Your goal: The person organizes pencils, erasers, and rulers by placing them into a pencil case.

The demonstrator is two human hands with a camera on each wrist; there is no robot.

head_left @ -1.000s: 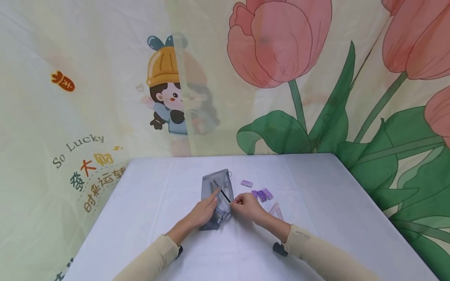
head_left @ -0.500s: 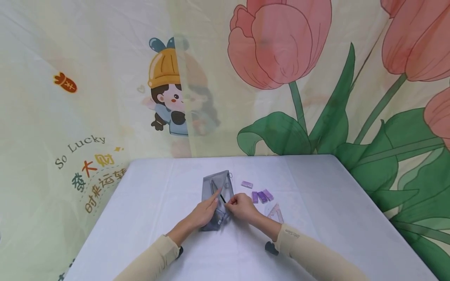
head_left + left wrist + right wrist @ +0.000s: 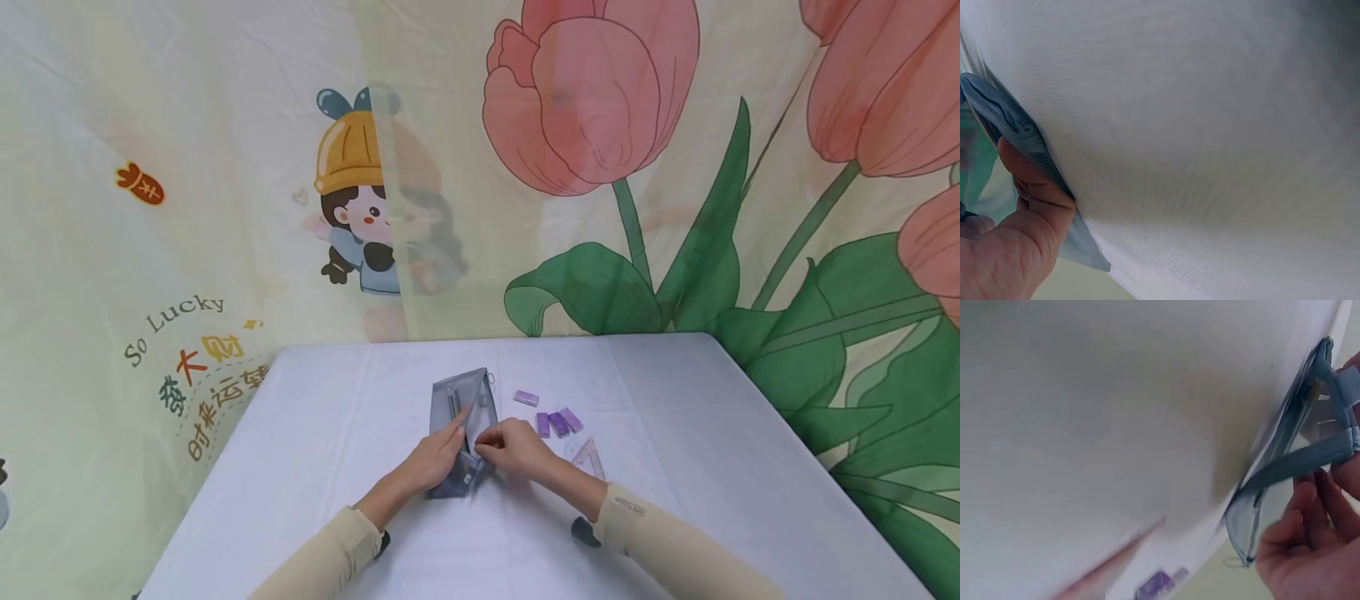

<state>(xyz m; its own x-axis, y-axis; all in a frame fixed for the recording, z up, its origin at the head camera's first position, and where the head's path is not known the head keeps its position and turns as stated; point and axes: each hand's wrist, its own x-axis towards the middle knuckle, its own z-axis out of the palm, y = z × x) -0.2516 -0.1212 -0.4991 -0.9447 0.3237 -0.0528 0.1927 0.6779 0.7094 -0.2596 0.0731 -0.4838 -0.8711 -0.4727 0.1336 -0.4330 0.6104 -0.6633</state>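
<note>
A grey-blue mesh pencil pouch [image 3: 444, 400] lies on the table with its mouth gaping on the right side. My left hand [image 3: 429, 458] grips the pouch by its left part, the thumb [image 3: 1041, 184] bent against the mesh in the left wrist view. At the opening is my right hand [image 3: 517, 447], fingers curled and fingertips [image 3: 482, 446] at the rim. Inside the pouch show slim pens [image 3: 453, 402]. A dark pen runs close to the right fingertips; whether they still pinch it is hidden. In the right wrist view the pouch edge [image 3: 1304, 459] crosses before the right fingers.
Right of the pouch lie several small purple blocks [image 3: 558, 423] and, apart from them, a lighter purple one [image 3: 527, 397]. A clear triangular ruler [image 3: 588, 458] lies near the right forearm. A white cloth covers the table [image 3: 337, 417]; a printed curtain hangs behind.
My right hand has moved left to the pouch opening, and the dark pen has slid down into the pouch. The left hand has stayed on the pouch.
</note>
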